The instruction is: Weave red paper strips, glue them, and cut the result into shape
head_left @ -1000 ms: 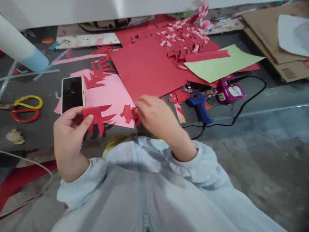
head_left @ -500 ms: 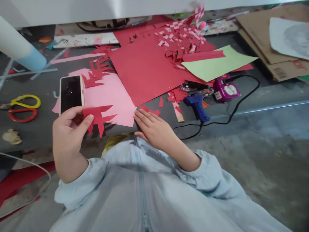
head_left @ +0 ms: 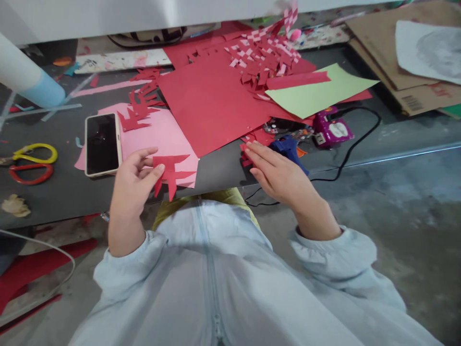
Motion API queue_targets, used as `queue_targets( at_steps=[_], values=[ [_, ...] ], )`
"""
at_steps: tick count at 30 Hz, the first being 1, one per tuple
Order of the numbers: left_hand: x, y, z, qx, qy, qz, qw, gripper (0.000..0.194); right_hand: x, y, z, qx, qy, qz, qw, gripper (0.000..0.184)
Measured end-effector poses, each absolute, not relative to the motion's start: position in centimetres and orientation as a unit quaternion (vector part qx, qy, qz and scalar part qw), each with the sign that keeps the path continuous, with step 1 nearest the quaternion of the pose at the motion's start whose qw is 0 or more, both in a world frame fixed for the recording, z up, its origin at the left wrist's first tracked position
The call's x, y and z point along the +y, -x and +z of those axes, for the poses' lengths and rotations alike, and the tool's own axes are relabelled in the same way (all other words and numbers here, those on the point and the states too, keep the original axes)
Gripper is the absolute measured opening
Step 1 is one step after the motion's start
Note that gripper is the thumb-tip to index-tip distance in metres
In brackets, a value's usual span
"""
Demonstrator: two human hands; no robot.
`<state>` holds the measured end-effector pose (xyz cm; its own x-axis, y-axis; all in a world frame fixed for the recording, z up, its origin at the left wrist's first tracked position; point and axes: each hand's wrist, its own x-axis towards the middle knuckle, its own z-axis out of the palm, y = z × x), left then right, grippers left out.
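Between the thumb and fingers of my left hand (head_left: 135,180) is a red paper cutout (head_left: 169,168) with several pointed prongs. It is held above the near edge of a pink paper sheet (head_left: 165,132). My right hand (head_left: 279,175) lies palm down with fingers stretched out, its fingertips at small red paper scraps (head_left: 245,156) near the table's front edge. Partly behind that hand is a blue glue gun (head_left: 288,146). A large red paper sheet (head_left: 212,105) lies beyond both hands. More spiky red cutouts (head_left: 135,115) rest on the pink sheet's far left part.
A phone (head_left: 103,144) and scissors (head_left: 34,162) lie on the left. At right are a light green sheet (head_left: 320,91), a purple box (head_left: 333,129) with a black cable, and cardboard (head_left: 410,57). Woven red-and-pink paper strips (head_left: 266,53) are piled at the back.
My right hand has swept right along the table edge, and the red scraps have moved with it toward the glue gun. My left hand has shifted right with the red cutout.
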<state>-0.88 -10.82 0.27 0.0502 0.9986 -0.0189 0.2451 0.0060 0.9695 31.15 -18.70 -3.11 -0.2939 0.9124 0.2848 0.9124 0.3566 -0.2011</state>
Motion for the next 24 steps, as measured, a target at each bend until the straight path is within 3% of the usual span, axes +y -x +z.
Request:
queue_targets(
  at_steps=[6, 17, 24],
  values=[
    [-11.0, -2.2, -2.5, 0.557, -0.562, 0.370, 0.487, 0.045, -18.2, -28.3, -1.6, -0.796, 0.553, 0.017, 0.245, 0.037],
    [-12.5, 0.0, -0.2, 0.615, -0.682, 0.230, 0.322, 0.027, -18.0, -23.8, -2.0, -0.821, 0.516, 0.052, 0.236, 0.037],
    [-12.2, 0.7, -0.9, 0.481, -0.835, 0.193, 0.186, 0.033, -18.4, -22.5, -2.5, -0.813, 0.537, 0.054, 0.218, 0.033]
  ],
)
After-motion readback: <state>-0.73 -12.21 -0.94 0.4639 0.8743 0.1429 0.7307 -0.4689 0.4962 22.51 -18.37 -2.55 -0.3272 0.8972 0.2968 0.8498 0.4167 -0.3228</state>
